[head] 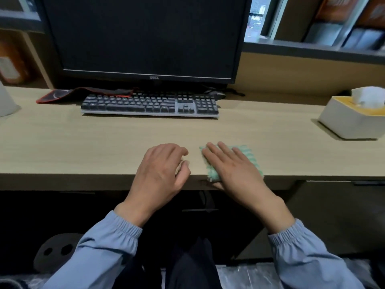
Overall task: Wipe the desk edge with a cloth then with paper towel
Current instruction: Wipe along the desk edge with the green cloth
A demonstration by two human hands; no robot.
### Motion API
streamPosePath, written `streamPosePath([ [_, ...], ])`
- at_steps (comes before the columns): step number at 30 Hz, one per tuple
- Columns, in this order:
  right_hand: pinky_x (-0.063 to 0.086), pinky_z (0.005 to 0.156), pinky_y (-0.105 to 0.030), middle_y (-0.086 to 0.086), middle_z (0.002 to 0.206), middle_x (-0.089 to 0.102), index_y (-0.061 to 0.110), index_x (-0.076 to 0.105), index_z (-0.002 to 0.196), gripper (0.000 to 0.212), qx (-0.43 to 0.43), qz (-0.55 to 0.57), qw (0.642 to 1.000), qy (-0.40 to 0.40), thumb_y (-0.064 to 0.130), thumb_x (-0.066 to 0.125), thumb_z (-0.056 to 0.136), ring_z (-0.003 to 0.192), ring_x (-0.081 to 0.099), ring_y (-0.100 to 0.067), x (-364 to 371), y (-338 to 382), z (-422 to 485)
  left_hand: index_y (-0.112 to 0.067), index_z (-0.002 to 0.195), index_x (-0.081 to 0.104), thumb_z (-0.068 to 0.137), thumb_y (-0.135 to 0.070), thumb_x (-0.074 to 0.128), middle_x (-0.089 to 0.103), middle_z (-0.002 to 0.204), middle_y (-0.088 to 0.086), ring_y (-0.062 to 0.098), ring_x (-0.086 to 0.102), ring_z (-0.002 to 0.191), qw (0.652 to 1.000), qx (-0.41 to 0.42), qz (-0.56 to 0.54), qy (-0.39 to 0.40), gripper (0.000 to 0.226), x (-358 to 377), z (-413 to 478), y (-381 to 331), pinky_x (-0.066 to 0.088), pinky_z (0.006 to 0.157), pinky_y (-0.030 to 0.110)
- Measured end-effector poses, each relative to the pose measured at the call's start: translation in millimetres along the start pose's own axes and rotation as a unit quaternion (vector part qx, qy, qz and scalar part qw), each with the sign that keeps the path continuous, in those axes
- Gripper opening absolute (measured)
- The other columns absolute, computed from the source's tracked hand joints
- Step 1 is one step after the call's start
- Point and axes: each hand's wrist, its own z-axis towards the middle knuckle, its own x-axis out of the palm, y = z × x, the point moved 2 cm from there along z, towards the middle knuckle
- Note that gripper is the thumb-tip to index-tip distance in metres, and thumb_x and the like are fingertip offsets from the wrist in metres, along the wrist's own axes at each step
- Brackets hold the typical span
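Okay, I'm on the cloth step, from what I see. The right hand (233, 170) lies flat on the green cloth (248, 155), fingers straight and spread, pressing it down. It's a press, not a closed grasp, and the thumb drops over the front, where I can't tell whether it pinches. The cloth sits on the near side of the keyboard (150, 105), towards me from its right end, folded over the desk edge (62, 181) so part hangs down the front face. The left hand (162, 165) rests on that same lip, towards me from the keyboard's middle and just beside the cloth without touching it. Its fingers are loosely curled and I judge it holds nothing. The tissue box (350, 124) stands well off to the right of the keyboard with a white sheet (368, 95) poking out of the top, so the paper pass looks not yet begun. For the next move I want steady downward pressure and a slide along the lip, keeping the fold wrapped over the corner so top and front both get wiped. The left hand has to clear out if I sweep its way. After that I reach right, past the keyboard, for a sheet.
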Motion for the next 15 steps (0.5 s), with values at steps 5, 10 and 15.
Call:
streamPosePath([
  [5, 0.020, 0.125, -0.043, 0.003, 0.169, 0.021, 0.031, 0.022, 0.161, 0.095, 0.018, 0.024, 0.999, 0.009, 0.036, 0.078, 0.084, 0.156, 0.019, -0.021, -5, -49, -33, -0.012, 0.114, 0.068, 0.100, -0.026, 0.059, 0.066, 0.108, 0.002, 0.024, 0.062, 0.103, 1.000, 0.004, 0.010, 0.021, 0.022, 14, 12, -12, 0.044, 0.094, 0.037],
  [10, 0.022, 0.123, -0.048, -0.002, 0.169, 0.022, 0.026, 0.027, 0.160, 0.093, 0.059, 0.001, 0.998, 0.035, 0.035, 0.078, 0.084, 0.155, 0.022, -0.029, -8, -70, -44, -0.013, 0.114, 0.068, 0.102, -0.029, 0.058, 0.066, 0.110, 0.001, 0.024, 0.061, 0.104, 0.999, 0.002, 0.012, 0.045, 0.022, 28, 21, -24, 0.041, 0.094, 0.036],
  [15, 0.030, 0.120, -0.053, -0.009, 0.165, 0.033, 0.017, 0.036, 0.157, 0.093, 0.045, 0.005, 0.999, 0.020, 0.037, 0.083, 0.078, 0.151, 0.032, -0.035, -1, -49, -32, -0.017, 0.112, 0.067, 0.103, -0.039, 0.050, 0.065, 0.109, 0.000, 0.025, 0.060, 0.102, 0.996, 0.005, 0.030, 0.081, 0.030, 41, 32, -44, 0.043, 0.090, 0.040],
])
